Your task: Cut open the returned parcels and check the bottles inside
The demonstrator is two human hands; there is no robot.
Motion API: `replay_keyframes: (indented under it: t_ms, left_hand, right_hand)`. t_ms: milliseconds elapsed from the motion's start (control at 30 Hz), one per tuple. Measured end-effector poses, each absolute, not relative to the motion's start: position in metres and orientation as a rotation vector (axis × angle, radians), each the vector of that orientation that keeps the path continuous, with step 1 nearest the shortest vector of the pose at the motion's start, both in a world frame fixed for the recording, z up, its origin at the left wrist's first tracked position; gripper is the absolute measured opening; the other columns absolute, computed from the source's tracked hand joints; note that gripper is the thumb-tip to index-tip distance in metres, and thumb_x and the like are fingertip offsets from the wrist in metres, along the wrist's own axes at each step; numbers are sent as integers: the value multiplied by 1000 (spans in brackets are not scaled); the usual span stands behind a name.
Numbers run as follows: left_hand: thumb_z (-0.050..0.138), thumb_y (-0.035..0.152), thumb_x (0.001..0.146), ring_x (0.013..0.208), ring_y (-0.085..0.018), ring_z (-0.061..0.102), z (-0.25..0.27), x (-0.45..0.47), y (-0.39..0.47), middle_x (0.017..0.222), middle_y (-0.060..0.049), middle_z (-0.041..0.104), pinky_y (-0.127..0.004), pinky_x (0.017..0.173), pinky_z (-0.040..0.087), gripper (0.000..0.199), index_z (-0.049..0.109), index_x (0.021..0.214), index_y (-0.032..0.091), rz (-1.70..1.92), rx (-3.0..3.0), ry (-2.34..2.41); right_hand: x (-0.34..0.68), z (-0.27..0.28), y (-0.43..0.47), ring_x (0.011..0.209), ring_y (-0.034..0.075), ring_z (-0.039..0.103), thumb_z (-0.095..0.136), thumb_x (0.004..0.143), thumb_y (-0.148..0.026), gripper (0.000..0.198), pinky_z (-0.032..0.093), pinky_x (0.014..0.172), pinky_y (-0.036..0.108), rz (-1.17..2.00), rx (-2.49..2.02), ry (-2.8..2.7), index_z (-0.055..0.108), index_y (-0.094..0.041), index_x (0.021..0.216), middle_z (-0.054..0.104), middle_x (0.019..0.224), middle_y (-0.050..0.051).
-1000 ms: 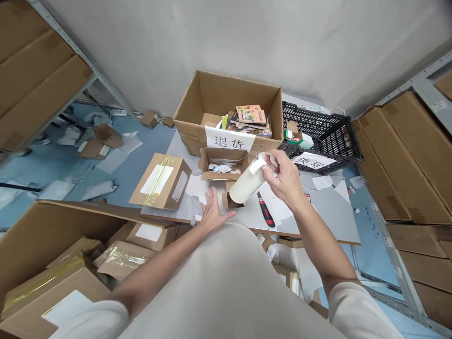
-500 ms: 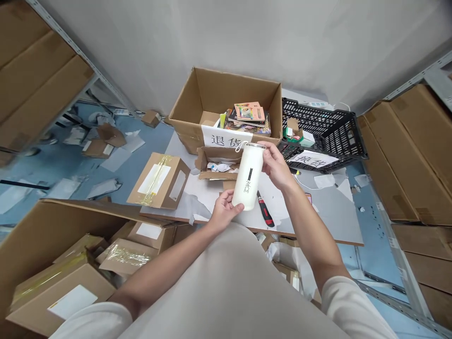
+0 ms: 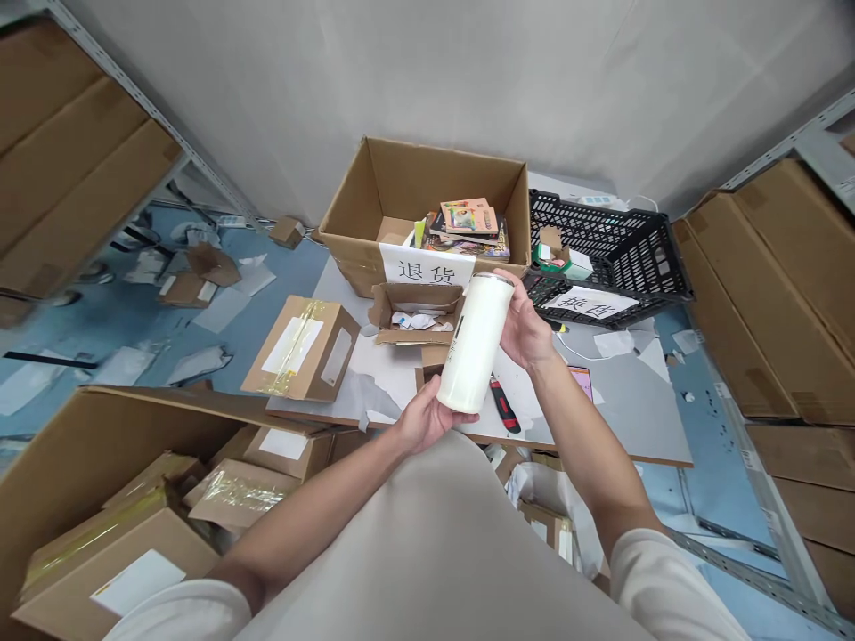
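A white bottle with a silver rim at its top is held tilted above the table, its upper end leaning right. My left hand is closed round its base, and my right hand grips it near the top. Dark lettering shows at the bottle's left edge, partly turned out of sight. Behind it stands a small open carton with crumpled white paper inside. A red and black utility knife lies on the table beneath the bottle.
A large carton with a paper sign holds books. To its right stands a black crate with small boxes. A taped parcel sits at the table's left, a phone at right. A big carton of parcels stands lower left.
Both hands have rolled the bottle, so its lettering has swung to the left edge and its cord loop is out of sight. It tilts further right.
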State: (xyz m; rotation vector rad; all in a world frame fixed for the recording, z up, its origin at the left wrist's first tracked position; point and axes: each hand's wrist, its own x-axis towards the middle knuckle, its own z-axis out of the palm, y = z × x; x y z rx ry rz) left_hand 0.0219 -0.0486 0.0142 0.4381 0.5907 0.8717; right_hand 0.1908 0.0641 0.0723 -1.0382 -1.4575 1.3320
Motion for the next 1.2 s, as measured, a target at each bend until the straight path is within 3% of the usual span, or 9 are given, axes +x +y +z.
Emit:
replay_keyframes:
  t_ms: [133,267,367,667,800,867,1033,1133,1200]
  left_hand:
    - [52,65,79,116,-32,55,18,23,-46,125,-16,58,-51,91,47,63,56,120,18,798,454,546]
    - [75,52,65,119,-29,52,9,27,-48,135,-13,49,-45,93,47,71,47,123,24,1015,567,736]
    - [81,39,60,111,-23,57,2,31,-48,127,-11,54,-39,93,48,72,43,119,23,1118,607,944]
    - [74,50,67,101,-22,61,7,25,-52,120,-10,58,-42,91,49,64,44,116,23,1103,548,874]
    - [52,71,75,86,-25,66,10,19,-54,106,-15,66,-48,88,49,69,53,118,17,931,442,626]
    - [46,71,78,92,-27,66,10,20,-53,108,-16,66,-47,89,48,68,56,117,16,902,413,611]
    - [62,55,77,115,-26,55,5,26,-50,133,-11,52,-43,92,48,59,48,125,23,1054,505,801]
    - [77,44,66,110,-23,57,1,29,-50,127,-11,55,-40,91,49,77,37,128,25,1100,579,876]
    - [79,41,65,105,-20,60,0,31,-49,118,-9,59,-39,91,49,75,37,125,24,1127,577,911]
  right_hand:
    - [189,72,66,100,26,61,41,79,-71,64,50,78,44,1353,-1031,-1394,36,-31,128,58,122,9]
    - [189,67,69,96,22,61,58,75,-61,54,52,75,37,1287,-1114,-1262,42,-31,117,59,117,5]
    - [185,62,70,95,21,59,65,70,-59,56,53,71,32,1272,-1183,-1188,44,-31,114,58,116,4]
    - [191,64,73,100,24,57,55,73,-67,58,50,78,38,1293,-1136,-1316,44,-31,117,55,121,7]
    - [196,72,74,92,24,59,50,72,-73,59,50,74,39,1330,-1078,-1344,44,-30,113,58,111,6]
    - [195,76,74,85,21,59,57,70,-69,55,51,70,36,1343,-1039,-1328,45,-31,108,59,105,3]
    - [189,79,73,77,15,57,72,63,-55,49,49,63,27,1358,-1011,-1221,45,-30,96,58,96,-1]
    - [191,77,74,76,14,56,73,63,-54,49,48,62,25,1336,-1039,-1202,45,-29,95,58,93,-2]
    - [195,75,73,77,15,56,70,65,-57,50,48,62,26,1290,-1087,-1224,45,-29,97,58,94,-1]
